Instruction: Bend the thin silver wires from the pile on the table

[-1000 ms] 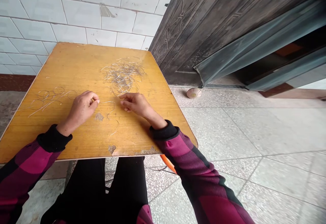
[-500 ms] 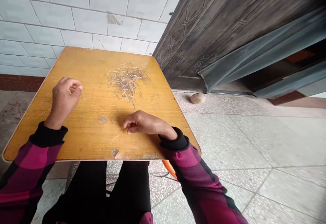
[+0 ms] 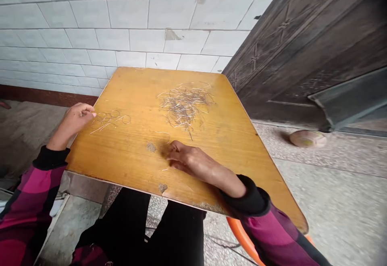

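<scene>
The two hands are well apart on a yellow wooden tabletop (image 3: 127, 92). The left hand (image 3: 75, 121) is at 9 o'clock on the table edge, and its fingertips (image 3: 93, 115) come together just beside some wire loops (image 3: 110, 117). I cannot tell if these fingers pinch a thin strand, because the strand would be too fine to see. The right hand (image 3: 190, 161) lies low on the table at 6 o'clock, with the fingers loosely bent and not pinched. A few short wire pieces (image 3: 165, 169) lie near it, and its fingers may hide others.

The main pile of thin wire pieces (image 3: 184, 104) sits at 12 o'clock. It is a tangled heap, so single pieces are hard to count. A dark embossed door (image 3: 302, 44) stands at 2 o'clock, and a round object (image 3: 307, 138) lies on the floor at 3 o'clock. An orange seat edge (image 3: 238, 233) is at 5 o'clock, mostly hidden and cut off by the frame.
</scene>
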Tool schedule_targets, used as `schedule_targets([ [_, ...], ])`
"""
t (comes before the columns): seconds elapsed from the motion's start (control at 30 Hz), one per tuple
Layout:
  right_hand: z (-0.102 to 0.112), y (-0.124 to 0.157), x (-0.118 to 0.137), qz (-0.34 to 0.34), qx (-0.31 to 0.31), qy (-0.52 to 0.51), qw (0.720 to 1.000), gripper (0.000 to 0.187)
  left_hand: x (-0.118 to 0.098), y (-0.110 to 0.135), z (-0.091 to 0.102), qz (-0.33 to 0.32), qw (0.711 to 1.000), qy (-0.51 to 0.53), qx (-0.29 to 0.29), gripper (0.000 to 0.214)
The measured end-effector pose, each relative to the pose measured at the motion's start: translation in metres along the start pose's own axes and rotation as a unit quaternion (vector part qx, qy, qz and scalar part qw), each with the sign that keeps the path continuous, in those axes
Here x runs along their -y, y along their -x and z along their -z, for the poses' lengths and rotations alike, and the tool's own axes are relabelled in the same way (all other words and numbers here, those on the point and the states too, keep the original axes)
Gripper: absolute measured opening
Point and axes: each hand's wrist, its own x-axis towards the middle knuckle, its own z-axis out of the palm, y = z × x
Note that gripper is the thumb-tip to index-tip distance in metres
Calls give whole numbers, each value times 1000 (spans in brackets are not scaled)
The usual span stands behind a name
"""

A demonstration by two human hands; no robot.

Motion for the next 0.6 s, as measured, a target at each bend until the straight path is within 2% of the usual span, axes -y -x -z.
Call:
schedule_targets([
  [0.1,-6,-3,15,38,-14,136,990,21,23,14,6,36,998,-28,45,22],
  [0.17,-11,-5,24,75,-13,234,969,20,32,22,7,47,996,-28,66,26],
  [0.27,-18,-9,29,122,-18,317,940,20,38,26,10,57,996,-36,61,25],
  [0.43,-15,-16,22,165,-46,311,935,23,39,20,7,45,995,-58,60,18],
  [0.6,6,-25,17,164,-62,277,945,29,16,8,-16,-52,994,-34,91,14],
])
